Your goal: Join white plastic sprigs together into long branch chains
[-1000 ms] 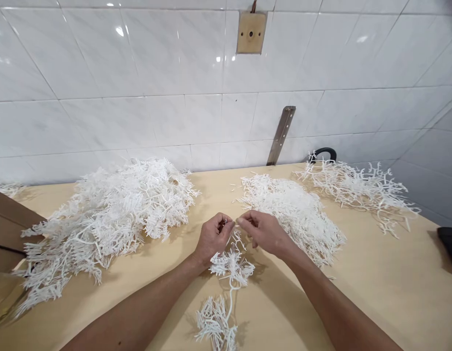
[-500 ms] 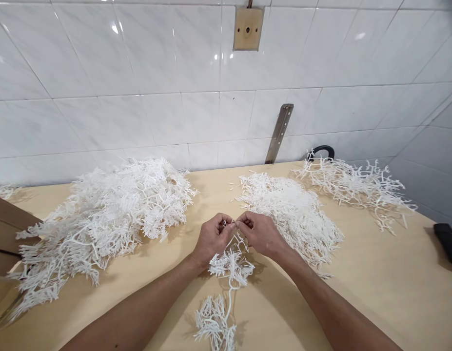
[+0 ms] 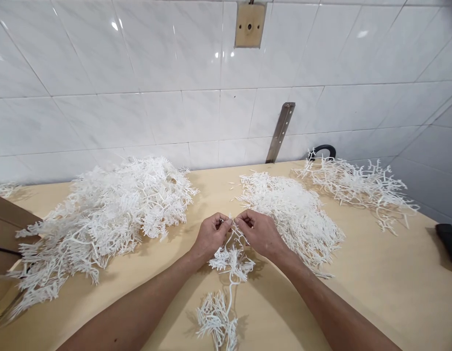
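Observation:
My left hand (image 3: 211,236) and my right hand (image 3: 260,232) meet at the middle of the table, fingertips nearly touching. Both pinch the upper end of a white branched plastic piece (image 3: 233,261), whose thin stems hang down between them. Its lower part trails toward the table's front edge and ends in a bushy cluster (image 3: 215,319). Right beside my right hand lies a heap of small white loose bits (image 3: 297,209). A larger pile of white branched pieces (image 3: 127,204) spreads out to the left.
Bare branched stems (image 3: 352,183) lie at the back right, by a black curved handle (image 3: 325,147). A black object (image 3: 448,241) is at the right edge, a brown box (image 3: 9,229) at the left. A metal bracket (image 3: 280,131) leans on the tiled wall (image 3: 200,117).
The fingertips of both hands have shifted slightly, and a small tip of the white piece now shows above them. The view has moved a little.

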A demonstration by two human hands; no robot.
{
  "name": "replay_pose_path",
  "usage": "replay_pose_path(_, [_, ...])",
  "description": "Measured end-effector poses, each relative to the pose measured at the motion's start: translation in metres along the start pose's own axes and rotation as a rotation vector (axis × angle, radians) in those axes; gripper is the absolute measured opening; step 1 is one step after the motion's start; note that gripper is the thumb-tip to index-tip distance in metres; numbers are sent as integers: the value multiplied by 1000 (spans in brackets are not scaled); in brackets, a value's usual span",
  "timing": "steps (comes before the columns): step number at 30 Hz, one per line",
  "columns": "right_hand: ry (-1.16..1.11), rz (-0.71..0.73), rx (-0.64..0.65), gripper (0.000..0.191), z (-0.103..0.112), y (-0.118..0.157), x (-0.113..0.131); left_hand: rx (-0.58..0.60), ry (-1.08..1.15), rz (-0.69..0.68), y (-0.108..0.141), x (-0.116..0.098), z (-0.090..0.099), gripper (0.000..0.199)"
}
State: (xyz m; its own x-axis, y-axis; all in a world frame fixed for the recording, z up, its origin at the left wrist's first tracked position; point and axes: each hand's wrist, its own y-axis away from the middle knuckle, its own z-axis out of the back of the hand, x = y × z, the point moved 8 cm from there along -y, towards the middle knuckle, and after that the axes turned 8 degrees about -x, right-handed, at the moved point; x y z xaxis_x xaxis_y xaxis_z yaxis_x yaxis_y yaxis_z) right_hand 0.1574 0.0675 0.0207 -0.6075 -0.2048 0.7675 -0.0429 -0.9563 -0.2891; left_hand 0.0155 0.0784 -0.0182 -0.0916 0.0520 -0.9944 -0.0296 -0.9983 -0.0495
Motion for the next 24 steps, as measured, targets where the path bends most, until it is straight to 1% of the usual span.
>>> replay_pose_path(4, [13,6,38,19,-4,0,-2,-22,-137,-93,3,-12,2,22])
replay_pose_path(10, [27,49,66,19,-6,0,-2,12,-248,-145,8,-19,1,19])
replay_pose_path(12, [89,103,62,19,-7,2,2,26,-309,-171,8,-19,0,17])
replay_pose_path(14, [176,201,44,20,-9,5,8,34,-380,-177,6,-17,0,15])
replay_pose_path(17, [312,343,32,22,-15,11,18,51,-428,-133,2,-10,0,12])
replay_pose_path(19, [374,389,38,22,-19,13,22,56,-407,-103,0,-7,0,11])
replay_pose_path(21, [377,357,30,21,-20,11,22,34,-360,-109,0,-6,1,12])
replay_pose_path(22, [347,297,26,20,-19,9,19,11,-337,-128,0,-8,2,12])
replay_pose_path(24, [252,122,34,17,-18,6,8,-37,-319,-193,1,-12,5,12])
